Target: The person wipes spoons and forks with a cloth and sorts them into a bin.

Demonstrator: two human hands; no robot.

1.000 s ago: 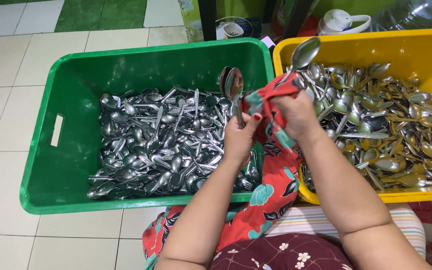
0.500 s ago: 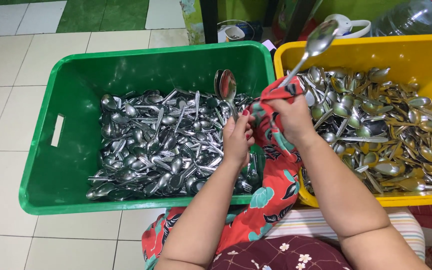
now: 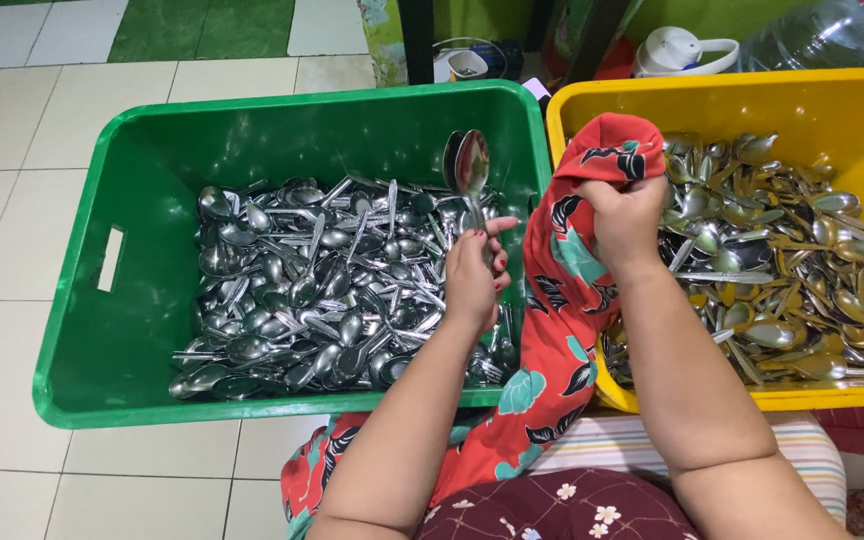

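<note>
The floor is covered with pale square tiles. A green mat is laid at the top. A clear water bottle is seen behind.

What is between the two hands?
In the head view, a red flowered cloth hangs between the left hand and right hand, over the green crate's rim.

We saw a floor of pale square tiles, and two big plastic bins sat on it side by side, touching. The green bin was on the left and had a slot handle in its side. The yellow bin was on the right. Behind them, a white jug and a clear water bottle stood near the yellow bin. A green mat lay farther back.
</note>
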